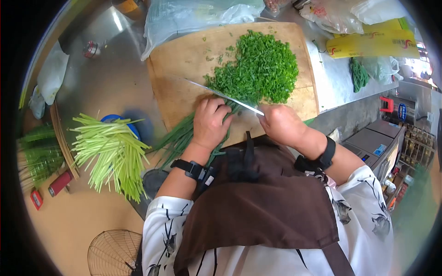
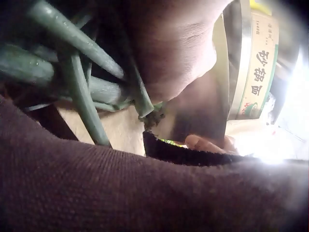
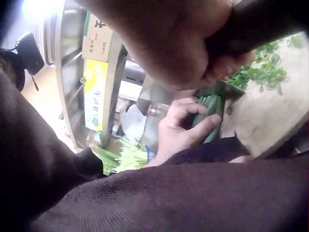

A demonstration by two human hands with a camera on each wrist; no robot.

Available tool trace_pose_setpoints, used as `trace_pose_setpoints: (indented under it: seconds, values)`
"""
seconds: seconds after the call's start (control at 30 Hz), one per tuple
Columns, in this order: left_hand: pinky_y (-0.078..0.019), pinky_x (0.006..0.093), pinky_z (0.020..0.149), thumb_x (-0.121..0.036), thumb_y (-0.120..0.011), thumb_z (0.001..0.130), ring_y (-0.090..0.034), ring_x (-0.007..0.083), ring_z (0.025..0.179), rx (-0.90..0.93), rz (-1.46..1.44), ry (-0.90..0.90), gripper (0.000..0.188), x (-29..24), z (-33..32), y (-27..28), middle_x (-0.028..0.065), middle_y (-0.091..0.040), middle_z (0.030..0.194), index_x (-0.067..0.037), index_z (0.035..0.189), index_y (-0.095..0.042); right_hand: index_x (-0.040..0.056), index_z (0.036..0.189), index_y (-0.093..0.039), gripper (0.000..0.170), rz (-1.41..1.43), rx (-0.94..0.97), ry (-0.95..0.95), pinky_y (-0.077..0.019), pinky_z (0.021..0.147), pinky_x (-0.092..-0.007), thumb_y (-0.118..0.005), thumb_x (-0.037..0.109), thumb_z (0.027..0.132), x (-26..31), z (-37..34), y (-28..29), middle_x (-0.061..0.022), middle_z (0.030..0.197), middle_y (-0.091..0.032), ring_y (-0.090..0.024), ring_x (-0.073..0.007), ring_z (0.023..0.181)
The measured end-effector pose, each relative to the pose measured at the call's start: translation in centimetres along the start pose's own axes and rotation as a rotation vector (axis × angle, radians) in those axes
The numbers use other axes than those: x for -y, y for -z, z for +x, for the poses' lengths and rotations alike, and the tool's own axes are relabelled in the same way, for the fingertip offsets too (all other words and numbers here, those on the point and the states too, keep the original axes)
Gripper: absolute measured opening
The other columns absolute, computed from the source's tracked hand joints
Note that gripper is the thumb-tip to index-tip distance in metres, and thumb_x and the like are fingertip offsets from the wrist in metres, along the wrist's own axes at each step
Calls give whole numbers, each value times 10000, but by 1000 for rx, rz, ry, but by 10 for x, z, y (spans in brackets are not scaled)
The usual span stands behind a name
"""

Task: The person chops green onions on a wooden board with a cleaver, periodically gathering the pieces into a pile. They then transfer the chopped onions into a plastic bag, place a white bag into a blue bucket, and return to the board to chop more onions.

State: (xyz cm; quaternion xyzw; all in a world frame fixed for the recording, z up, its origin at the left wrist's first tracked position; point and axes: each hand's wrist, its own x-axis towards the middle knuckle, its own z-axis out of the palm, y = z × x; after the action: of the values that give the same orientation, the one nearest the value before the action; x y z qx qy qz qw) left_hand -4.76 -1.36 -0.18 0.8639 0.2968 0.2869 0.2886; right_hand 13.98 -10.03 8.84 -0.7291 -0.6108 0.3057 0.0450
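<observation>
On the wooden cutting board, my right hand grips a knife whose blade points left and away. Curled fingers of my left hand hold long green onion stalks at the board's near edge, beside the blade. Beyond the blade lies a heap of chopped green onion. In the left wrist view, stalks pass beneath my left hand. The right wrist view shows my left hand pinching the bundle under my right hand, which holds the dark handle.
Pale stalks lie at the left over a blue-rimmed container. A plastic bag touches the board's far edge. Yellow packaging and a green cloth are at right; a wire basket is low left.
</observation>
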Motion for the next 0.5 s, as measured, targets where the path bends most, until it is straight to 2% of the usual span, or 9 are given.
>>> trace_pose_setpoints:
  seconds: [0.13, 0.27, 0.3, 0.4, 0.5]
  values:
    - [-468, 403, 787, -72, -770, 639, -545, 302, 910, 19, 22, 21, 184, -2, -3, 1, 82, -575, 957, -74, 744, -618, -2, 785, -576, 103, -25, 18, 7, -515, 632, -478, -569, 94, 821, 12, -33, 39, -216, 692, -621, -629, -410, 675]
    - [-459, 397, 776, -78, -757, 642, -533, 289, 898, 10, 53, -29, 169, 0, -3, 1, 70, -567, 937, -75, 723, -608, -8, 782, -572, 96, -96, 57, 14, -515, 600, -470, -568, 84, 811, 12, -51, 45, -206, 668, -621, -633, -396, 640]
    - [-459, 396, 773, -80, -755, 643, -532, 287, 893, 12, 36, -26, 165, -1, -2, 2, 68, -567, 933, -74, 718, -609, -5, 791, -574, 85, -123, 98, -1, -518, 603, -464, -568, 79, 803, 9, -46, 39, -208, 679, -629, -641, -385, 644]
    - [-459, 393, 772, -81, -753, 643, -531, 283, 889, 23, -9, -4, 153, -1, -2, 2, 63, -569, 921, -73, 709, -615, 1, 784, -580, 85, -90, 74, -17, -519, 619, -471, -569, 84, 802, 4, -13, 5, -212, 695, -634, -642, -390, 661]
    - [-467, 392, 780, -73, -761, 638, -541, 287, 901, 23, -19, 15, 157, 2, -3, 2, 68, -576, 920, -66, 719, -627, 7, 800, -585, 100, -46, 9, 33, -513, 635, -483, -566, 103, 817, 9, 4, -5, -219, 717, -636, -637, -401, 679]
